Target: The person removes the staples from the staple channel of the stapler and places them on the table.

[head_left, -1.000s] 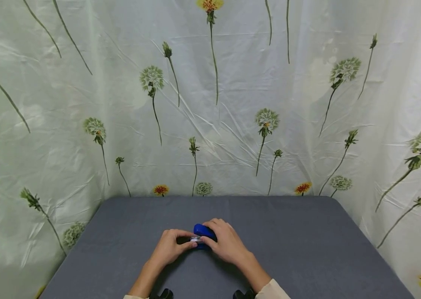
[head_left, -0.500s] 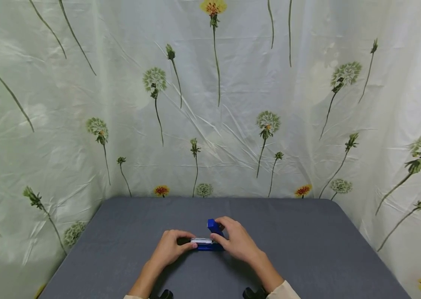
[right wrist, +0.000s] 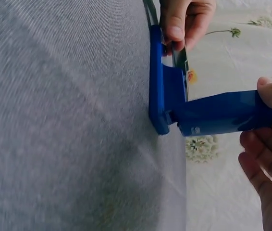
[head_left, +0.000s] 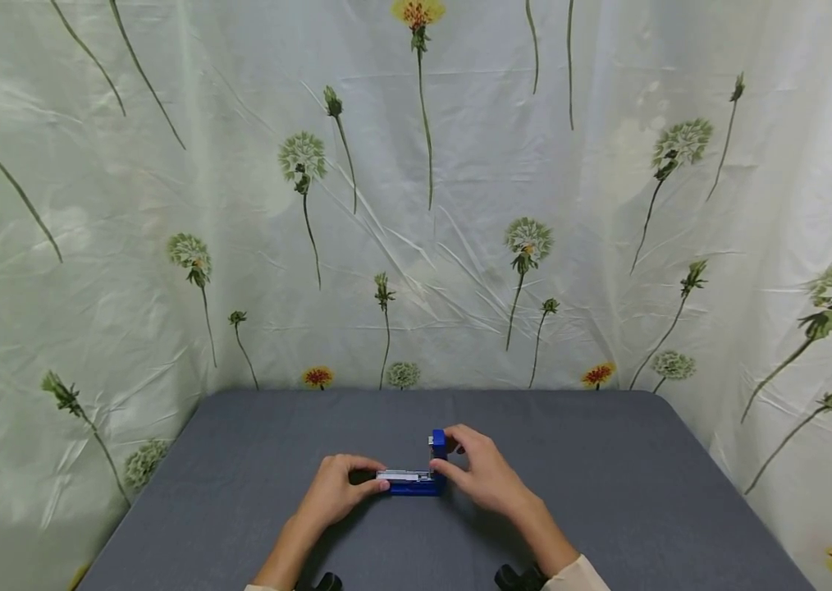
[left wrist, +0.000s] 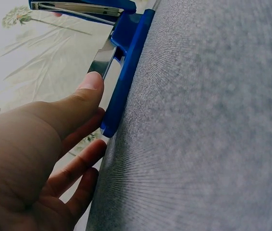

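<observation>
A blue stapler [head_left: 414, 487] rests on the grey table with its top arm swung up to about a right angle, baring the metal staple channel [head_left: 404, 476]. My left hand [head_left: 337, 491] pinches the front end of the channel between thumb and fingers, as the left wrist view shows with the thumb on the metal magazine [left wrist: 102, 61]. At the hinge side my right hand [head_left: 485, 474] holds the raised blue top arm [right wrist: 227, 113] near its upper end, thumb on one side and fingers on the other.
A grey cloth-covered table [head_left: 276, 431] spreads around the stapler. Behind it hangs a pale curtain [head_left: 460, 164] printed with dandelions. Dark wrist devices [head_left: 519, 577] show at the bottom edge, under the forearms.
My right hand has moved right, swinging the stapler's top arm from nearly closed up to upright and uncovering the staple channel. My left hand has kept its place.
</observation>
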Action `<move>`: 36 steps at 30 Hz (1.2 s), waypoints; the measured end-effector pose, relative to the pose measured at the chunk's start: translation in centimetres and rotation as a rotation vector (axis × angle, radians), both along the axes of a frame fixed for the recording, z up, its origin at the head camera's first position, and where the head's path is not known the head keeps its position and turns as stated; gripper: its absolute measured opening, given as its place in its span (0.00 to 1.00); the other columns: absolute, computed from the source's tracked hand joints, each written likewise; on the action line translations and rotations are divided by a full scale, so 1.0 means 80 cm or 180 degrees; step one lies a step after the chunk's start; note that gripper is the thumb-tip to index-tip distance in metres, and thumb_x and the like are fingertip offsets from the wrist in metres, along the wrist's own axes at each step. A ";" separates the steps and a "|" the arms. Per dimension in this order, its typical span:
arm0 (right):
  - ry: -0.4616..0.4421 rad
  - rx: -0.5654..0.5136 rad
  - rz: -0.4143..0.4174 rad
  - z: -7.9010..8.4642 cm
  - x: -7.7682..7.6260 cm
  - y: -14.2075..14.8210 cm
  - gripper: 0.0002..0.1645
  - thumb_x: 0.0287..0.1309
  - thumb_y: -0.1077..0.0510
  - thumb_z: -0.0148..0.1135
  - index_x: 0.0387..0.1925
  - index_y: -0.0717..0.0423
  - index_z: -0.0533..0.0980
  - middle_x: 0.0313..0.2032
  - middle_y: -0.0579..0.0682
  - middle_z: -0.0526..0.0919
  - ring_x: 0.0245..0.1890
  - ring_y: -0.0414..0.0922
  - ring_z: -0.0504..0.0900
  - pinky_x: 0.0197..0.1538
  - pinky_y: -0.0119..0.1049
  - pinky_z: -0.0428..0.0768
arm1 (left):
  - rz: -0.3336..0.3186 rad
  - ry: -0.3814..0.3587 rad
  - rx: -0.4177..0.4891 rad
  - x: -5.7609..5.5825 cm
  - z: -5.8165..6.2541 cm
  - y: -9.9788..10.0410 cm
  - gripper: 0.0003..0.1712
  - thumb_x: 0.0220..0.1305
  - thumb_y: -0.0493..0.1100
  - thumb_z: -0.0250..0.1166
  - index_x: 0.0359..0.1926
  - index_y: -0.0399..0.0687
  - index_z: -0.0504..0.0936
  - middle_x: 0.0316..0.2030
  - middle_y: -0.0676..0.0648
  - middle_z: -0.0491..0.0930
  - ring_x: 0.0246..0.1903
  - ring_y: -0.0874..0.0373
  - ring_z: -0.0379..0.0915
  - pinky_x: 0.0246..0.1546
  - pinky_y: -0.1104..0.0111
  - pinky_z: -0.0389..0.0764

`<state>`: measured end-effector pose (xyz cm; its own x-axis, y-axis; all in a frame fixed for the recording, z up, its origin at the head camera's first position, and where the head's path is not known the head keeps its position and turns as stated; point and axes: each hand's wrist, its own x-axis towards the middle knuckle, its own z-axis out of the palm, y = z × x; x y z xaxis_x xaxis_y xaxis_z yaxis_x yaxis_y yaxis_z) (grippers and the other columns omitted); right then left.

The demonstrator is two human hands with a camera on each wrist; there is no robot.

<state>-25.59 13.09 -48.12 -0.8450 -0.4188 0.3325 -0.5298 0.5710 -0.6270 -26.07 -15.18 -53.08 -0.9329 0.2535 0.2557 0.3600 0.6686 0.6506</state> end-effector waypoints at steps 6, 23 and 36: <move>0.0051 -0.0096 -0.0022 -0.001 0.000 0.012 0.24 0.66 0.49 0.70 0.60 0.48 0.76 0.45 0.39 0.82 0.45 0.40 0.82 0.50 0.41 0.84 | -0.0055 -0.0009 0.0006 0.001 -0.002 0.001 0.09 0.57 0.59 0.77 0.38 0.68 0.92 0.38 0.61 0.90 0.45 0.59 0.86 0.50 0.55 0.83; -0.0115 -0.0306 -0.0194 -0.012 -0.001 0.056 0.19 0.60 0.46 0.74 0.50 0.44 0.80 0.40 0.40 0.85 0.40 0.41 0.84 0.46 0.47 0.84 | -0.0016 -0.0092 0.0014 -0.002 -0.003 -0.002 0.10 0.56 0.60 0.77 0.39 0.69 0.92 0.38 0.64 0.89 0.47 0.60 0.86 0.53 0.55 0.82; -0.0088 -0.0306 -0.0221 -0.027 0.000 0.073 0.19 0.60 0.47 0.74 0.49 0.48 0.80 0.41 0.43 0.85 0.39 0.38 0.83 0.44 0.42 0.84 | 0.0015 -0.0045 0.0000 -0.001 -0.003 -0.002 0.11 0.56 0.59 0.77 0.39 0.66 0.92 0.39 0.63 0.89 0.46 0.61 0.85 0.53 0.56 0.82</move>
<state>-25.57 18.95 -50.24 -0.8803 -0.3262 0.3444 -0.4727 0.5424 -0.6945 -26.15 -15.30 -53.34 -0.9377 0.2490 0.2425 0.3475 0.6703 0.6557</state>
